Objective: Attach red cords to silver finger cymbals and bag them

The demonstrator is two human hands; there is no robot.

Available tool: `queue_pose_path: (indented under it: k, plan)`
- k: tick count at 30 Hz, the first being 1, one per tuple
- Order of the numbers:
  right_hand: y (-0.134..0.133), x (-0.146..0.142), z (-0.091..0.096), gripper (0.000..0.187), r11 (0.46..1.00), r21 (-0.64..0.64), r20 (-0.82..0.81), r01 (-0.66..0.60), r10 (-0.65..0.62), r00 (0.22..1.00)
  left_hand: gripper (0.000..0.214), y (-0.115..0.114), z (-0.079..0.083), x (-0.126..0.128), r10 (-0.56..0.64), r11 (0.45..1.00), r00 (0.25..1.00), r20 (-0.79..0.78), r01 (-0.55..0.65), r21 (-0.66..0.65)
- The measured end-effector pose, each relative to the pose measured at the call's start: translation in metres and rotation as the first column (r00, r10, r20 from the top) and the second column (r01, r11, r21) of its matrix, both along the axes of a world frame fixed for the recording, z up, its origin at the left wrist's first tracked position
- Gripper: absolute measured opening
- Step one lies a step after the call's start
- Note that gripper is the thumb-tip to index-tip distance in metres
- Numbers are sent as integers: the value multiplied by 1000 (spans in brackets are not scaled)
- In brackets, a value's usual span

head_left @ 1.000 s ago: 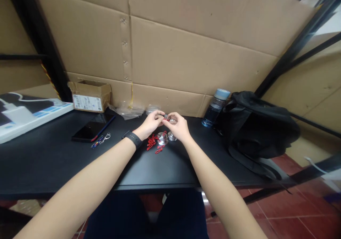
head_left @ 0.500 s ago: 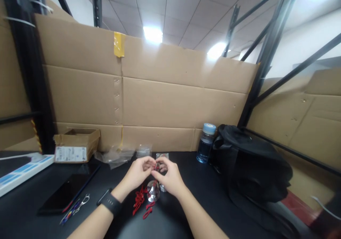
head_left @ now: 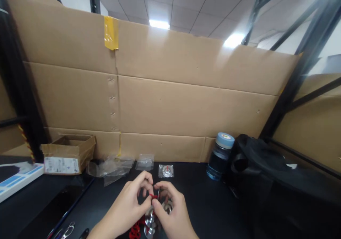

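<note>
Low in the head view, my left hand [head_left: 128, 207] and my right hand [head_left: 172, 214] meet over the black desk [head_left: 194, 196]. Both pinch one small red piece [head_left: 153, 196] with a thin metal part between their fingertips. Just under the hands lie shiny round metal discs [head_left: 150, 223] and several small red pieces [head_left: 134, 231], partly cut off by the frame's bottom edge. A small clear bag with a metal disc [head_left: 166, 171] lies a little beyond the hands.
Empty clear plastic bags [head_left: 114, 166] and an open cardboard box [head_left: 68, 153] sit at the back left. A blue-lidded water bottle [head_left: 220, 156] and a black backpack [head_left: 266, 175] stand at the right. A phone [head_left: 50, 214] and pen lie at the left. Cardboard walls [head_left: 186, 100] close in the desk.
The view has tilted upward, so the hands now sit at the bottom edge. The hands have stayed together on the small red piece above the discs.
</note>
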State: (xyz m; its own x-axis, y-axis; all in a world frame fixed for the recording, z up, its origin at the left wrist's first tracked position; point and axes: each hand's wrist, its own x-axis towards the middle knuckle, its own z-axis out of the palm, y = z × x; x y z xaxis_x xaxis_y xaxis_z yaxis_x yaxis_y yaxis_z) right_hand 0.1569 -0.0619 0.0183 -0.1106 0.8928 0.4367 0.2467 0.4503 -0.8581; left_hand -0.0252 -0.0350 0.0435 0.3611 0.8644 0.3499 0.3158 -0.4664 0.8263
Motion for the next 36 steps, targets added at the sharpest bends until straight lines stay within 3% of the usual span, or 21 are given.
queue_pose_path:
  k: [3, 6, 10, 13, 17, 20, 26, 29, 32, 36]
  plan:
    - [-4, 2, -1, 34, 991, 34, -123, -133, 136, 983, 37, -2, -1, 2, -116, 971, 941, 317, 174, -163]
    - [-5, 0, -1, 35, 981, 52, -156, -185, 191, 969, 35, -3, -5, 8, -166, 911, 841, 516, 331, -247]
    - [-1, 2, -3, 32, 979, -6, -156, -203, 200, 967, 17, -4, -13, 23, -31, 920, 793, 609, 262, -293]
    - [6, 10, -4, 33, 983, -37, -61, -178, 175, 983, 15, -2, -18, 31, 6, 939, 810, 587, 197, -282]
    - [13, 15, -3, 31, 995, 15, 62, -95, 94, 994, 16, 10, -16, 27, 71, 920, 829, 554, 160, -358]
    - [15, 9, 1, 31, 993, 31, 89, -112, 109, 990, 13, 17, -13, 20, 160, 907, 822, 547, 96, -410]
    - [20, 10, -10, 37, 993, 13, -4, -118, 118, 993, 8, 20, -25, 17, 45, 967, 886, 461, 78, -243]
    - [25, 14, -17, 43, 986, -86, -183, -142, 125, 975, 8, 19, -28, 17, -51, 982, 922, 384, 116, -146]
    - [25, 15, -14, 51, 935, -205, -361, -289, 203, 910, 11, 11, -21, 14, -164, 986, 952, 259, 164, 23]
    - [21, 15, -2, 47, 945, -143, -373, -294, 224, 900, 27, 2, -7, 8, -211, 968, 969, 131, 188, 168]
